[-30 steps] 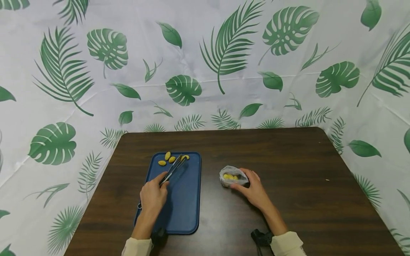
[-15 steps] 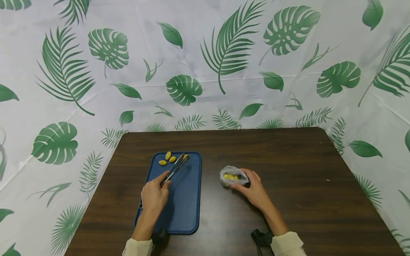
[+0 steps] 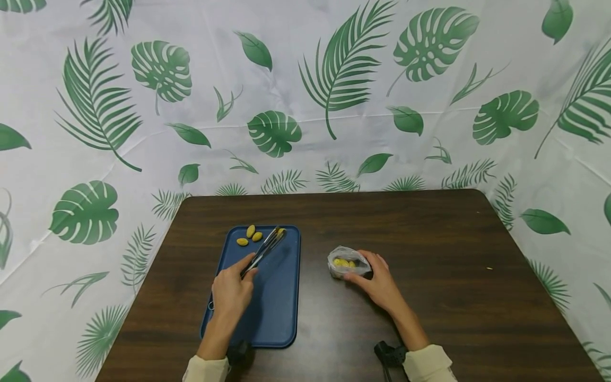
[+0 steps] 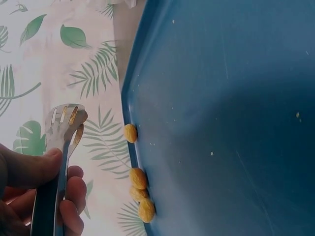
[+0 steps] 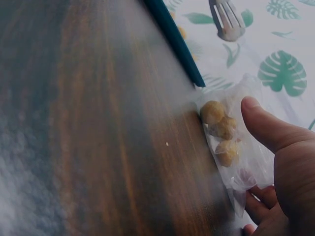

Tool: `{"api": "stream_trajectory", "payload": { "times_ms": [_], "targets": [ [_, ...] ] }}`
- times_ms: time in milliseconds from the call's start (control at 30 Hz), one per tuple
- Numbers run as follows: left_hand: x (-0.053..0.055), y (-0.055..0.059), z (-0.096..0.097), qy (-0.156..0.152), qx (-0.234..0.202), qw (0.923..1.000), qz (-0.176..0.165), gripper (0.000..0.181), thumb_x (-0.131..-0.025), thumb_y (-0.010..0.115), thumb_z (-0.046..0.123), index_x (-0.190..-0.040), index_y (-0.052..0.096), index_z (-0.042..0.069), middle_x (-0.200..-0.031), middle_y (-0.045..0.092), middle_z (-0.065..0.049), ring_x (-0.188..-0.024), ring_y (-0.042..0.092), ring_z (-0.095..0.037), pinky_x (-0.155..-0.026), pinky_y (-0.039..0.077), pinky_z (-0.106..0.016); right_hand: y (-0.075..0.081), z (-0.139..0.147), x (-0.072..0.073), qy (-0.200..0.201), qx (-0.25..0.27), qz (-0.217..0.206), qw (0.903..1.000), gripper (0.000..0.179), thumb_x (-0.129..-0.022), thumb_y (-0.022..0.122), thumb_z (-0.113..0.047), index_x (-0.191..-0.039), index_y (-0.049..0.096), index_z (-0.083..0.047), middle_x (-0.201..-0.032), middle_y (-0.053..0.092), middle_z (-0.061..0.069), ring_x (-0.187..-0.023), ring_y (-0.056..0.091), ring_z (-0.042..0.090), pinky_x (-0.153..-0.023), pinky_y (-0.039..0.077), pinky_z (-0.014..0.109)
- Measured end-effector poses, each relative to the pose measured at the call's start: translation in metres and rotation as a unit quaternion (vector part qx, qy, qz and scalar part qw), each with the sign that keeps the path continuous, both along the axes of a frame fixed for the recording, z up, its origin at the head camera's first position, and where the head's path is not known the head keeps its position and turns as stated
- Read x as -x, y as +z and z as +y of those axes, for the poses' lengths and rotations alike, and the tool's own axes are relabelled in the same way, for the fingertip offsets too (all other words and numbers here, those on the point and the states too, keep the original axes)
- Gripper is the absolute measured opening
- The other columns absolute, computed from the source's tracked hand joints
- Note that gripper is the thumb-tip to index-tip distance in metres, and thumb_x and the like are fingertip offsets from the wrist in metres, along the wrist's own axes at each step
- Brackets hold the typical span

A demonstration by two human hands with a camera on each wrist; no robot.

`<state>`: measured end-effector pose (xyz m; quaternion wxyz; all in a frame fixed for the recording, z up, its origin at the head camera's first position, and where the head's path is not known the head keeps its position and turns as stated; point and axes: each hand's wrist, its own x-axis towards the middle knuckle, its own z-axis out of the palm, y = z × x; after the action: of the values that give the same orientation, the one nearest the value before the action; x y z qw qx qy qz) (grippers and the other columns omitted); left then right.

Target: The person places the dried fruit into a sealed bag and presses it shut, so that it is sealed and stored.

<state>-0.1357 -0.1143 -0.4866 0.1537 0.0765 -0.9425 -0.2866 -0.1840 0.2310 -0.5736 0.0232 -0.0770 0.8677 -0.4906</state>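
In the head view, my left hand (image 3: 232,292) grips slim metal tongs (image 3: 264,249) with slotted tips over the far part of a blue tray (image 3: 279,318). In the left wrist view nothing shows clearly between the tong tips. Three yellow oval nut-like pieces (image 4: 138,178) lie together at the tray's rim, and a separate yellow piece (image 4: 130,133) lies beside them, partly behind the tips in the head view. My right hand (image 3: 377,281) holds the rim of a clear plastic bag (image 3: 338,274) standing on the table. Several yellowish pieces (image 5: 212,112) are inside it.
The dark wood table (image 3: 429,239) carries the tray at left and the bag to its right. A tiny pale crumb (image 3: 489,268) lies far right. Small crumbs (image 4: 212,153) dot the tray. A leaf-patterned white cloth (image 3: 215,63) hangs behind the table.
My left hand and the tongs have shifted slightly right and away, and the yellow piece by the tips appears slightly farther right. The right hand and the bag have stayed in place.
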Motion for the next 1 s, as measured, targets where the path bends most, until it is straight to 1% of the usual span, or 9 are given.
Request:
{"api": "stream_trajectory", "payload": {
  "times_ms": [100,167,233,300,400,567,700,867,1000],
  "targets": [
    [0.0,0.002,0.002,-0.005,0.0,1.0,0.006,0.036,-0.092,0.077,0.012,-0.128,0.075,0.014,-0.084,0.077,-0.01,-0.059,0.049,-0.018,-0.06,0.039,-0.034,0.0,0.0,0.0,0.001,0.002,0.0,1.0,0.074,-0.086,0.082,-0.045,-0.147,0.052,-0.015,-0.146,0.058,0.013,-0.153,0.021,0.048,-0.115,0.022,0.075],
    [-0.001,0.003,0.003,-0.006,0.001,0.9999,0.011,0.036,-0.091,0.077,0.012,-0.128,0.075,0.014,-0.087,0.078,-0.011,-0.059,0.05,-0.019,-0.06,0.041,-0.036,0.0,-0.001,0.0,0.002,0.005,-0.002,1.0,0.074,-0.086,0.083,-0.045,-0.146,0.052,-0.015,-0.146,0.058,0.013,-0.154,0.018,0.049,-0.116,0.019,0.075],
    [-0.001,0.003,0.004,-0.007,0.003,0.9998,0.017,0.036,-0.091,0.077,0.012,-0.127,0.076,0.014,-0.091,0.08,-0.012,-0.061,0.053,-0.02,-0.061,0.045,-0.039,0.001,-0.001,0.0,0.002,0.007,-0.003,1.0,0.074,-0.086,0.083,-0.044,-0.146,0.052,-0.015,-0.145,0.058,0.013,-0.154,0.018,0.049,-0.116,0.019,0.075],
    [-0.002,0.004,0.005,-0.011,0.002,0.9997,0.02,0.037,-0.091,0.078,0.012,-0.127,0.076,0.014,-0.093,0.08,-0.013,-0.061,0.054,-0.02,-0.061,0.046,-0.041,0.001,-0.001,0.001,0.002,0.007,-0.006,1.0,0.074,-0.086,0.083,-0.044,-0.146,0.052,-0.015,-0.145,0.058,0.013,-0.154,0.018,0.048,-0.116,0.019,0.075],
    [-0.003,0.004,0.006,-0.016,-0.003,0.9996,0.021,0.037,-0.09,0.078,0.012,-0.127,0.076,0.014,-0.096,0.08,-0.014,-0.059,0.053,-0.019,-0.06,0.045,-0.038,0.003,-0.001,0.001,0.001,0.007,-0.01,0.9999,0.075,-0.086,0.083,-0.044,-0.147,0.052,-0.014,-0.146,0.057,0.013,-0.154,0.017,0.048,-0.116,0.02,0.075],
    [-0.004,0.005,0.01,-0.027,-0.016,0.9994,0.016,0.037,-0.091,0.077,0.011,-0.128,0.075,0.014,-0.091,0.08,-0.012,-0.055,0.047,-0.015,-0.057,0.039,-0.032,0.003,-0.002,0.0,-0.001,0.006,-0.013,0.9999,0.076,-0.086,0.083,-0.045,-0.147,0.052,-0.014,-0.148,0.056,0.014,-0.155,0.016,0.048,-0.116,0.019,0.076],
    [-0.006,0.006,0.013,-0.03,-0.018,0.9993,0.012,0.038,-0.091,0.077,0.011,-0.128,0.075,0.014,-0.089,0.08,-0.011,-0.055,0.047,-0.013,-0.057,0.039,-0.032,0.002,-0.001,0.0,-0.002,0.007,-0.014,0.9999,0.075,-0.086,0.083,-0.045,-0.147,0.052,-0.015,-0.149,0.055,0.014,-0.155,0.015,0.049,-0.116,0.018,0.076],
    [-0.006,0.006,0.017,-0.032,-0.023,0.9992,0.011,0.038,-0.091,0.078,0.012,-0.128,0.075,0.015,-0.094,0.08,-0.012,-0.057,0.049,-0.014,-0.059,0.041,-0.033,0.001,-0.001,0.0,-0.001,0.008,-0.016,0.9998,0.076,-0.086,0.082,-0.045,-0.148,0.051,-0.014,-0.15,0.055,0.014,-0.156,0.013,0.049,-0.116,0.016,0.076],
    [-0.007,0.007,0.019,-0.038,-0.029,0.9987,0.016,0.038,-0.09,0.078,0.011,-0.128,0.075,0.014,-0.097,0.081,-0.013,-0.056,0.048,-0.013,-0.057,0.039,-0.031,0.001,0.0,0.0,0.0,0.008,-0.015,0.9999,0.075,-0.086,0.083,-0.044,-0.148,0.051,-0.014,-0.149,0.055,0.014,-0.156,0.014,0.049,-0.117,0.015,0.076]
  ]
}}
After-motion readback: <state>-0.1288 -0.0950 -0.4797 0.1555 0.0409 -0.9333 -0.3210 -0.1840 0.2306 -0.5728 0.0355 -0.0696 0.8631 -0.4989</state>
